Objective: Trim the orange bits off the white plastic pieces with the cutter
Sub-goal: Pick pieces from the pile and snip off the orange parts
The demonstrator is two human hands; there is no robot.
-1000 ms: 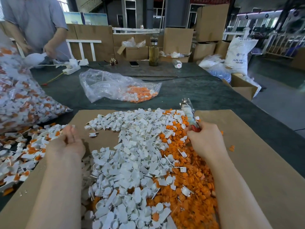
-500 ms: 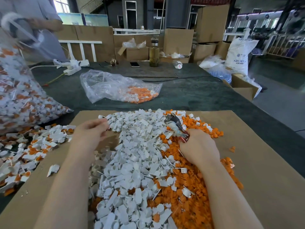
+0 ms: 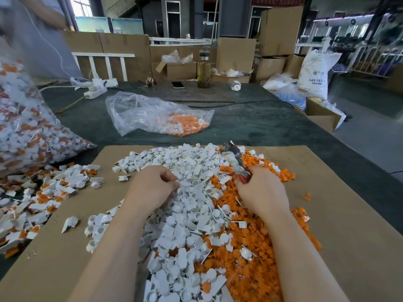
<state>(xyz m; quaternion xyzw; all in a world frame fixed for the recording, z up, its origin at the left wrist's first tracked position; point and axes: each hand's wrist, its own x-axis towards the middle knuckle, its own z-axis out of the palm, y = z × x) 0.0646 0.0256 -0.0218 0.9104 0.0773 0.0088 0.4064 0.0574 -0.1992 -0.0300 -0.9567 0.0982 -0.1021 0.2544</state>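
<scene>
Two bare hands over heaped plastic parts
Left hand (image 3: 152, 188) pinches among white pieces (image 3: 183, 214); right hand (image 3: 261, 192) clenches the cutter (image 3: 234, 161) above orange bits (image 3: 250, 258)

You face a long table (image 3: 250, 125) under a dark green cover, with a brown cardboard sheet (image 3: 349, 214) laid over its near end. At its far end stand a glass bottle (image 3: 204, 69), a phone (image 3: 177, 84) and a white power strip (image 3: 96, 92). Behind it, stacked cardboard boxes (image 3: 235, 54) and a white rail (image 3: 104, 62) line the back wall. A white sack (image 3: 315, 73) printed "ABS RESIN" stands to your right on the grey floor (image 3: 370, 131), next to an open box (image 3: 320, 114). Daylight comes through a window (image 3: 81, 6) at upper left; dark doors (image 3: 173, 18) sit beyond.
</scene>
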